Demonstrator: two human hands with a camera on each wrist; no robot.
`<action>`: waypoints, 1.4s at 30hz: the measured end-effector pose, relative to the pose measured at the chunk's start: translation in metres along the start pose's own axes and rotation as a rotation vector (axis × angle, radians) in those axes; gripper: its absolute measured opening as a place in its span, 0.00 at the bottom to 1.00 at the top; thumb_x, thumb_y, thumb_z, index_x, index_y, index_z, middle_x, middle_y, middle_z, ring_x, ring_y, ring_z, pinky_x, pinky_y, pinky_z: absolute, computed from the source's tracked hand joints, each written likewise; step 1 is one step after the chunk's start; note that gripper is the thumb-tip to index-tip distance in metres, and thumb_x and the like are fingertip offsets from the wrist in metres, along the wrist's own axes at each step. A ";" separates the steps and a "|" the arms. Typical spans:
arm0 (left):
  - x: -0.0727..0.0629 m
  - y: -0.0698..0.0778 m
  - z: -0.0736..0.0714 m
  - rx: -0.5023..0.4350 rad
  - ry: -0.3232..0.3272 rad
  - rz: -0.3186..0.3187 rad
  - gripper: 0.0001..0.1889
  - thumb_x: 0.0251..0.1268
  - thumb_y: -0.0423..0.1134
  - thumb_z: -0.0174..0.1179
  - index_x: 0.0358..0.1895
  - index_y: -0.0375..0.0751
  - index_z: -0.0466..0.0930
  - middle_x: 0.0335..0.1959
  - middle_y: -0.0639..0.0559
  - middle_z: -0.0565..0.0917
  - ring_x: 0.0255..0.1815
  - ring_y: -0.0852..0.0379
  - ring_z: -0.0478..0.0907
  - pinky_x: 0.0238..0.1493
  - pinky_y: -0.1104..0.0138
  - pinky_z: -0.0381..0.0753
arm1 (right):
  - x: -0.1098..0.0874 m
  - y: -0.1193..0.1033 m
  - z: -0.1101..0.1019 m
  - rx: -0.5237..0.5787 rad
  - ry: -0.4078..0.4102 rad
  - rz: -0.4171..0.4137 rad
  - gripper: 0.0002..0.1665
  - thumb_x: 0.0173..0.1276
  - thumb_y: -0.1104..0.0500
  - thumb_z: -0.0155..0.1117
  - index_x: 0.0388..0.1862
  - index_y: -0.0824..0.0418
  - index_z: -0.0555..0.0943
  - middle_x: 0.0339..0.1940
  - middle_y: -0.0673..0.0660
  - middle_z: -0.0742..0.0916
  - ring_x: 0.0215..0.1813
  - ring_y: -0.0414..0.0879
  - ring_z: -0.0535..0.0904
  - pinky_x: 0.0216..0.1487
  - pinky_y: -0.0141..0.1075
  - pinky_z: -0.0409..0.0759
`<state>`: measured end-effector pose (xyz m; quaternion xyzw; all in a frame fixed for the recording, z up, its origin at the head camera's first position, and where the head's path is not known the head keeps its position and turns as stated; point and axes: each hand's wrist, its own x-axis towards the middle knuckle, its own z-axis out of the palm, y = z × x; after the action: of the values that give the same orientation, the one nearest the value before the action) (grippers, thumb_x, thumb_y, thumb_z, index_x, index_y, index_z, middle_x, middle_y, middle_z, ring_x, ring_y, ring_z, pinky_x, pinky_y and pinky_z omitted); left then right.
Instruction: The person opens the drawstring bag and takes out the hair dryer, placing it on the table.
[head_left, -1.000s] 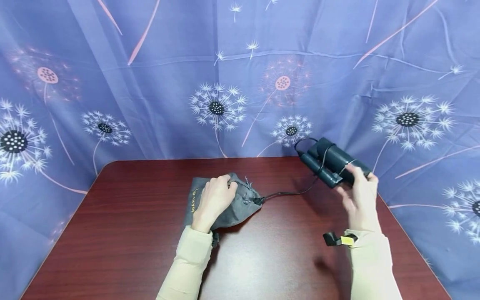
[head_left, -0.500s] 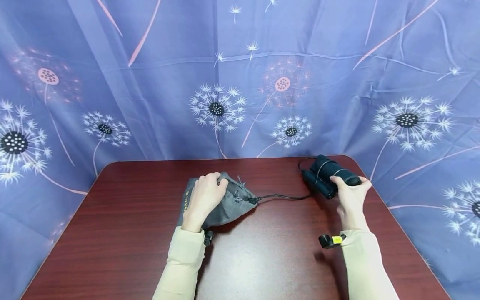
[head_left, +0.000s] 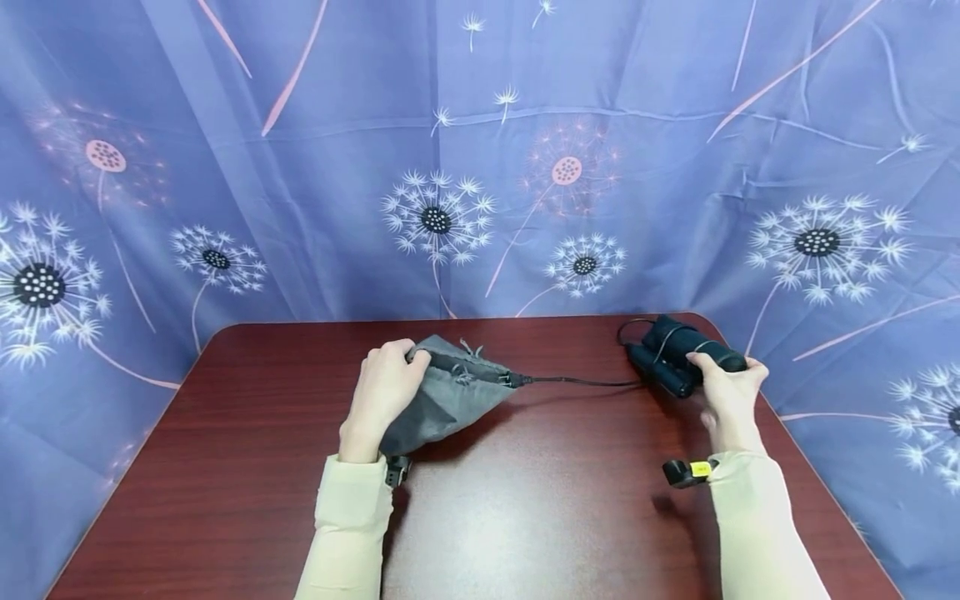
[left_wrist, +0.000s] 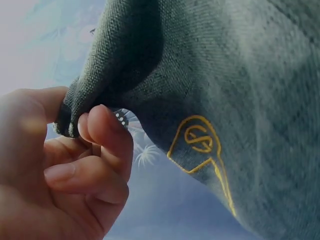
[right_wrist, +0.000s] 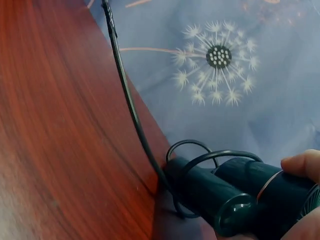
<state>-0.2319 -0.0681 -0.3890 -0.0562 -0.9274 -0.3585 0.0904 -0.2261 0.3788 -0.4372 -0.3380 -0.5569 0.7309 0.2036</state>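
Observation:
My left hand (head_left: 381,393) pinches the rim of a grey cloth drawstring pouch (head_left: 448,404) left of centre and holds it raised and tilted. In the left wrist view the pouch (left_wrist: 225,90) shows yellow stitching, its rim between thumb and fingers. On the right, my right hand (head_left: 731,402) grips the end of a dark green hair dryer (head_left: 684,340), its handle folded beside the barrel and cord looped around. A black cord (head_left: 585,382) runs from it to the pouch's mouth, where the plug end (head_left: 517,380) sits. Whether the dryer touches the table is unclear.
A dark red wooden table (head_left: 225,467) lies beneath both hands. Behind it and at the sides hangs a blue curtain (head_left: 337,75) with dandelion prints. The dryer is near the table's back right corner.
The dryer came down toward the table, then shifted slightly right. My left hand drew the pouch leftward and tilted it up, and the cord between them straightened.

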 end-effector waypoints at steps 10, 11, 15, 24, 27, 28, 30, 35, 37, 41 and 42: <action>-0.001 -0.004 -0.010 -0.075 0.008 -0.028 0.15 0.63 0.42 0.50 0.18 0.45 0.65 0.12 0.53 0.75 0.15 0.56 0.76 0.23 0.60 0.71 | 0.011 -0.004 -0.018 -0.014 -0.033 0.171 0.50 0.60 0.58 0.73 0.67 0.52 0.47 0.52 0.55 0.67 0.26 0.45 0.84 0.25 0.43 0.83; -0.001 -0.006 -0.011 -0.083 0.006 -0.031 0.15 0.63 0.42 0.49 0.18 0.45 0.65 0.12 0.53 0.76 0.15 0.56 0.77 0.23 0.60 0.71 | 0.011 -0.003 -0.019 -0.017 -0.037 0.179 0.49 0.59 0.58 0.74 0.67 0.53 0.48 0.52 0.55 0.67 0.25 0.46 0.84 0.26 0.43 0.83; -0.002 -0.013 -0.020 -0.110 0.023 -0.049 0.15 0.65 0.42 0.48 0.19 0.45 0.64 0.12 0.52 0.75 0.16 0.55 0.79 0.23 0.60 0.72 | 0.014 0.000 -0.026 -0.007 -0.052 0.199 0.51 0.58 0.59 0.75 0.69 0.53 0.49 0.53 0.55 0.67 0.26 0.46 0.83 0.30 0.43 0.84; -0.004 -0.021 -0.021 -0.036 0.007 0.005 0.15 0.61 0.38 0.49 0.18 0.46 0.57 0.14 0.56 0.54 0.18 0.57 0.49 0.22 0.64 0.56 | 0.014 0.001 -0.039 -0.099 -0.075 0.161 0.59 0.57 0.58 0.76 0.72 0.57 0.43 0.54 0.52 0.66 0.31 0.38 0.81 0.39 0.44 0.83; -0.005 -0.019 -0.015 -0.025 -0.027 0.014 0.16 0.62 0.38 0.49 0.18 0.46 0.57 0.14 0.56 0.54 0.17 0.57 0.49 0.22 0.64 0.56 | 0.012 0.004 -0.042 -0.175 -0.097 0.133 0.59 0.59 0.55 0.74 0.74 0.62 0.43 0.53 0.54 0.66 0.31 0.36 0.80 0.40 0.41 0.83; -0.006 -0.019 -0.014 -0.023 -0.037 0.014 0.16 0.62 0.38 0.49 0.18 0.46 0.57 0.14 0.56 0.54 0.17 0.57 0.49 0.22 0.64 0.56 | 0.012 0.005 -0.042 -0.205 -0.104 0.119 0.58 0.60 0.54 0.73 0.74 0.63 0.43 0.53 0.54 0.66 0.31 0.36 0.80 0.39 0.41 0.83; -0.007 -0.020 -0.011 -0.022 -0.053 0.016 0.16 0.64 0.38 0.49 0.18 0.46 0.57 0.13 0.56 0.54 0.16 0.57 0.49 0.21 0.65 0.56 | 0.011 0.006 -0.043 -0.279 -0.109 0.087 0.56 0.61 0.52 0.72 0.75 0.67 0.46 0.54 0.55 0.67 0.30 0.35 0.79 0.37 0.39 0.84; -0.009 -0.018 -0.001 -0.015 -0.102 0.033 0.18 0.66 0.38 0.50 0.18 0.46 0.58 0.13 0.55 0.55 0.15 0.58 0.49 0.19 0.65 0.56 | 0.010 0.008 -0.049 -0.492 -0.119 0.021 0.54 0.63 0.44 0.68 0.72 0.76 0.53 0.56 0.62 0.69 0.28 0.35 0.76 0.33 0.36 0.83; -0.010 -0.017 0.004 0.012 -0.126 0.041 0.17 0.66 0.38 0.50 0.18 0.45 0.59 0.13 0.54 0.56 0.15 0.58 0.50 0.19 0.65 0.57 | 0.010 0.009 -0.052 -0.548 -0.122 0.022 0.56 0.63 0.41 0.66 0.72 0.77 0.52 0.58 0.65 0.69 0.28 0.35 0.76 0.33 0.35 0.83; -0.011 -0.017 0.014 0.084 -0.180 0.049 0.15 0.67 0.40 0.49 0.20 0.45 0.63 0.14 0.53 0.60 0.15 0.57 0.53 0.20 0.64 0.59 | 0.011 0.009 -0.056 -0.589 -0.116 0.042 0.59 0.64 0.38 0.63 0.74 0.76 0.49 0.62 0.68 0.67 0.27 0.36 0.78 0.31 0.32 0.81; -0.011 -0.017 0.016 0.102 -0.190 0.050 0.14 0.67 0.40 0.49 0.21 0.45 0.66 0.14 0.53 0.61 0.15 0.57 0.54 0.20 0.64 0.59 | 0.011 0.010 -0.057 -0.593 -0.114 0.045 0.59 0.64 0.38 0.63 0.75 0.76 0.48 0.62 0.68 0.67 0.27 0.37 0.78 0.31 0.31 0.81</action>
<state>-0.2260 -0.0700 -0.4144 -0.1085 -0.9471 -0.3017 0.0138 -0.1919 0.4214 -0.4578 -0.3537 -0.7489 0.5583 0.0481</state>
